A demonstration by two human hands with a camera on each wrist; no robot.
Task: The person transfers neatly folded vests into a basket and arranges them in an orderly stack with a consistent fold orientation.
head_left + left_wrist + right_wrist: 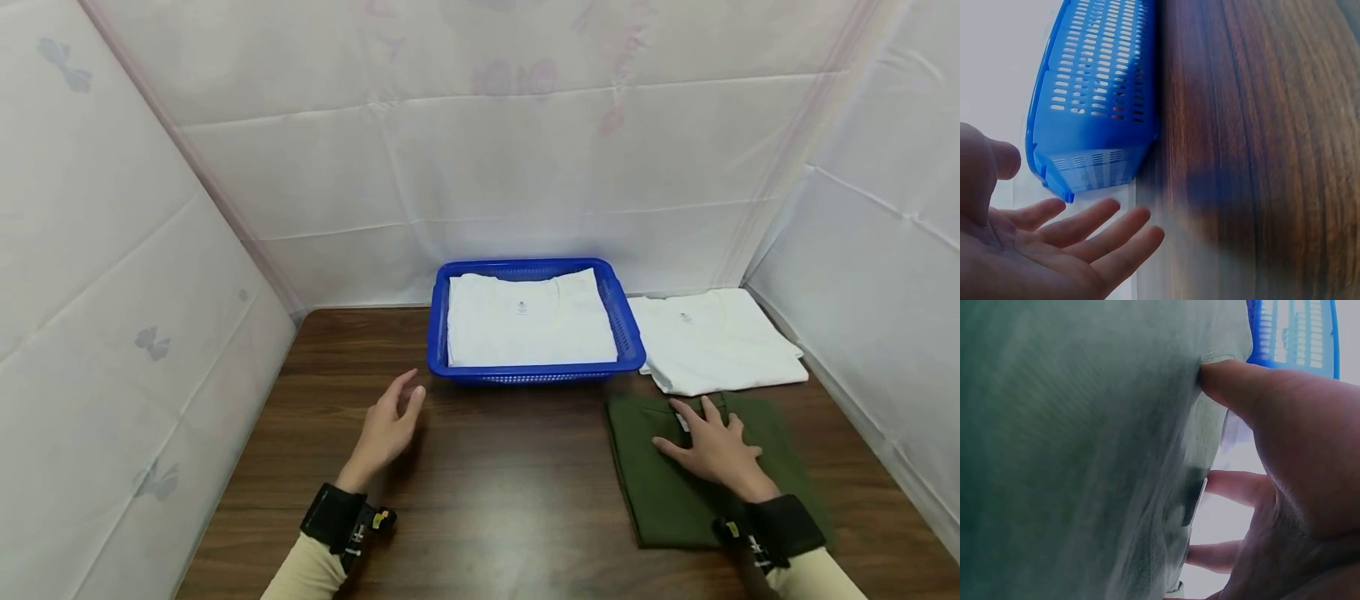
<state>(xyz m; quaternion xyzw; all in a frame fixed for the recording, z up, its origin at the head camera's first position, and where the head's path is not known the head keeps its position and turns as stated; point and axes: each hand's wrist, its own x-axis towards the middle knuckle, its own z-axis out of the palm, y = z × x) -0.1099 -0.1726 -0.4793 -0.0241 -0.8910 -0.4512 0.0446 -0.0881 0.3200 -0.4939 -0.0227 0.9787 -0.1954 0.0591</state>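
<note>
A folded dark green garment lies on the wooden table at the right front. My right hand rests flat on it with fingers spread; in the right wrist view the fingers press the green cloth. My left hand hovers open over bare wood, just left of the blue basket. The left wrist view shows the open palm near the basket's corner. A folded white shirt fills the basket.
Another folded white shirt lies on the table right of the basket, behind the green garment. White fabric walls close in on the left, back and right sides.
</note>
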